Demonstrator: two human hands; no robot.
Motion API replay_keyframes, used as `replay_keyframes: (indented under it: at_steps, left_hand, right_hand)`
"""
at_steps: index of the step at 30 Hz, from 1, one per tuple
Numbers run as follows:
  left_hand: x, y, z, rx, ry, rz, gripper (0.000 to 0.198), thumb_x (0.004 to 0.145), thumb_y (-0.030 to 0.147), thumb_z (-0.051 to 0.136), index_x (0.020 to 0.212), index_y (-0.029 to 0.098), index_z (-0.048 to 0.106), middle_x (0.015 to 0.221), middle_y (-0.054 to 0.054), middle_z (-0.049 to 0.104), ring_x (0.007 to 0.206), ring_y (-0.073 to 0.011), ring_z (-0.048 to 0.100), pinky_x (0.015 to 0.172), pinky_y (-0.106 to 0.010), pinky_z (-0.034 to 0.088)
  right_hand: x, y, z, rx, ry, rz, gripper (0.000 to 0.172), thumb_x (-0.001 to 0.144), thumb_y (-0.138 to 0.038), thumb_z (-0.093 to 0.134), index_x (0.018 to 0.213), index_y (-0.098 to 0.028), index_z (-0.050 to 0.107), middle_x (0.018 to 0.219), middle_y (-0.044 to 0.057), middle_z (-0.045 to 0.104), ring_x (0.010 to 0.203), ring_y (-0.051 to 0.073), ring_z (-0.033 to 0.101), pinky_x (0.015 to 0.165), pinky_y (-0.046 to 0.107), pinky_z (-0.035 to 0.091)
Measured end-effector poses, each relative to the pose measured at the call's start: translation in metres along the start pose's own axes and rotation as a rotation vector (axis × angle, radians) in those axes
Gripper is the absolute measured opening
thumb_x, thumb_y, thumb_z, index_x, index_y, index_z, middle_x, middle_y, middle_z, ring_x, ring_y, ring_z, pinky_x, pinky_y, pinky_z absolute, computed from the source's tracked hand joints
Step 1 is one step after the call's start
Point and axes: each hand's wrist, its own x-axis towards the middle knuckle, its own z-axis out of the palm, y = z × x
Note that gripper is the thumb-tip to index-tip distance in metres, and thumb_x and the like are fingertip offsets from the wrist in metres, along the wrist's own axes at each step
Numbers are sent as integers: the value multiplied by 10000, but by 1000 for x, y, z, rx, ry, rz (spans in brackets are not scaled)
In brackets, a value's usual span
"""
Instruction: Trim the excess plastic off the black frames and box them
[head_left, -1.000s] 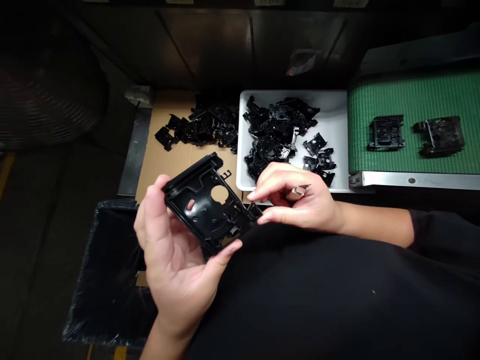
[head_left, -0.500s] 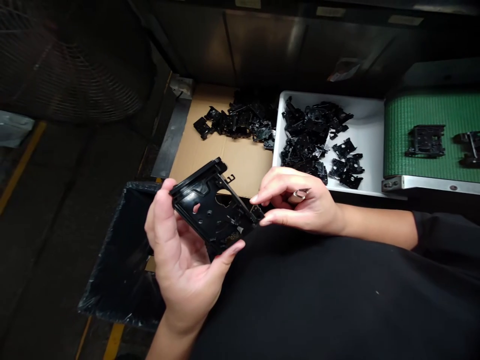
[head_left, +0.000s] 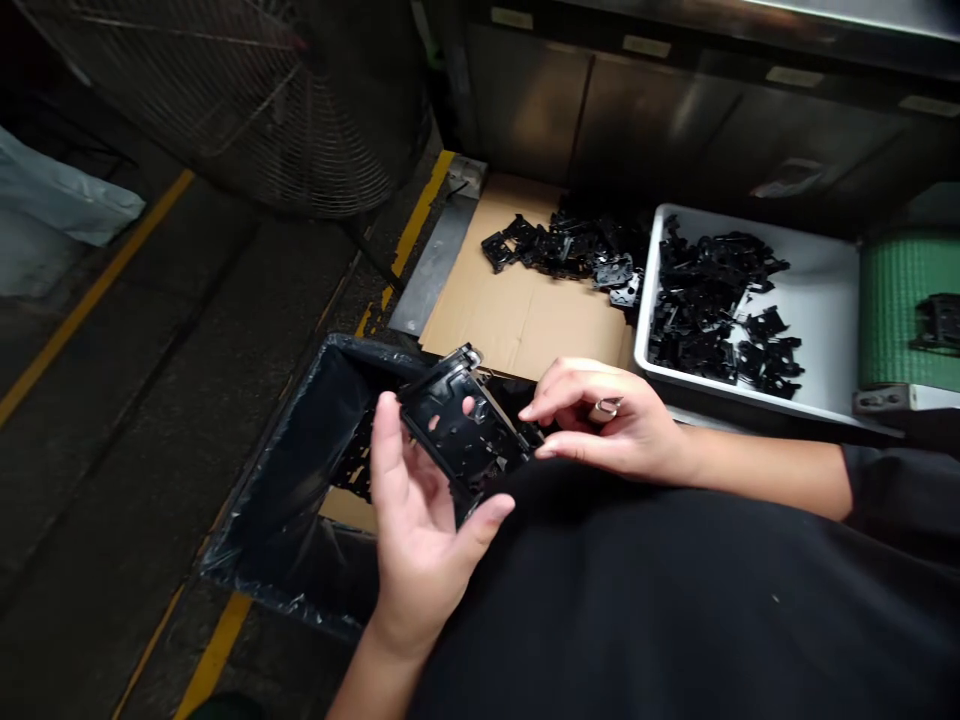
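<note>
Since the black plastic frame [head_left: 461, 430] has moved left above the lined bin [head_left: 300, 450], the left hand [head_left: 420, 560] cradles it from below while the right fingertips [head_left: 546, 452] pinch its corner.

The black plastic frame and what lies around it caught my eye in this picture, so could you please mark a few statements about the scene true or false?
1. The left hand is holding the black plastic frame. True.
2. The frame is held above the bin lined with a black bag. True.
3. The parts on the cardboard sheet are white. False: they are black.
4. The right hand is inside the white tray. False: it is outside the tray, beside the frame.
5. The green belt lies to the right of the tray. True.
</note>
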Motion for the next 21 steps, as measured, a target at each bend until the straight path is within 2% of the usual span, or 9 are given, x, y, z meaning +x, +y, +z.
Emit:
replay_keyframes:
  at_steps: [3,6,8,10,12,14,15,18,21]
  left_hand:
    - [-8,-22,-22,-271,36,-180,1027,897,527,891,1741,449,311,1698,-107,546,1494,-336,630,1259,-508,522]
    - [-16,-68,-46,-319,196,-322,767,966,585,793,1622,362,465,1623,-137,624,1412,-331,693,1222,-530,541]
    - [-21,-116,-70,-266,299,-396,579,1036,553,707,1527,291,548,1554,-148,672,1349,-317,727,1173,-546,571]
    - [-27,-175,-104,-175,412,-480,519,1061,530,670,1456,196,618,1469,-166,703,1294,-319,734,1116,-576,597]
    - [-36,-238,-149,-27,543,-573,479,1052,471,703,1431,182,654,1450,-153,689,1294,-313,704,1102,-571,596]
    - [-52,-300,-200,141,639,-670,480,1043,435,721,1448,187,649,1488,-151,655,1312,-321,678,1104,-579,588]
    - [-62,-328,-225,222,666,-719,484,1041,425,726,1455,190,645,1506,-152,642,1325,-326,668,1105,-581,586]
    - [-100,-400,-285,439,667,-875,481,1037,412,732,1456,192,644,1514,-151,634,1328,-327,663,1101,-578,588]
    - [-139,-453,-316,599,575,-1030,459,1038,406,734,1433,186,657,1472,-146,659,1287,-313,685,1074,-558,606]
  right_hand:
    - [7,17,34,-107,-107,-61,244,1018,-190,794,1256,-163,747,1058,88,733,928,159,696,764,267,614]
    - [7,44,80,-199,-334,-69,286,1075,-170,682,1360,-160,709,1147,116,733,987,168,727,842,279,625]
    - [4,63,113,-259,-507,72,327,1093,-194,634,1416,-192,685,1214,116,733,970,169,741,813,274,619]
    - [-2,79,140,-297,-617,248,308,1099,-238,623,1397,-202,695,1215,109,731,933,170,752,803,277,623]
    - [-9,90,158,-297,-664,343,274,1101,-274,628,1343,-177,714,1148,105,741,919,178,765,811,281,629]
    - [-19,99,168,-289,-714,430,242,1108,-295,618,1281,-170,733,1095,100,757,935,191,779,828,288,633]
    - [-25,103,170,-287,-746,537,236,1113,-323,614,1260,-190,742,1090,90,763,943,193,783,839,292,631]
    - [-45,114,174,-266,-866,844,297,1135,-422,567,1292,-244,746,1173,89,768,1036,211,792,909,326,631]
    - [-63,125,180,-242,-916,1019,350,1146,-482,521,1319,-274,743,1232,91,762,1085,223,785,947,346,632]
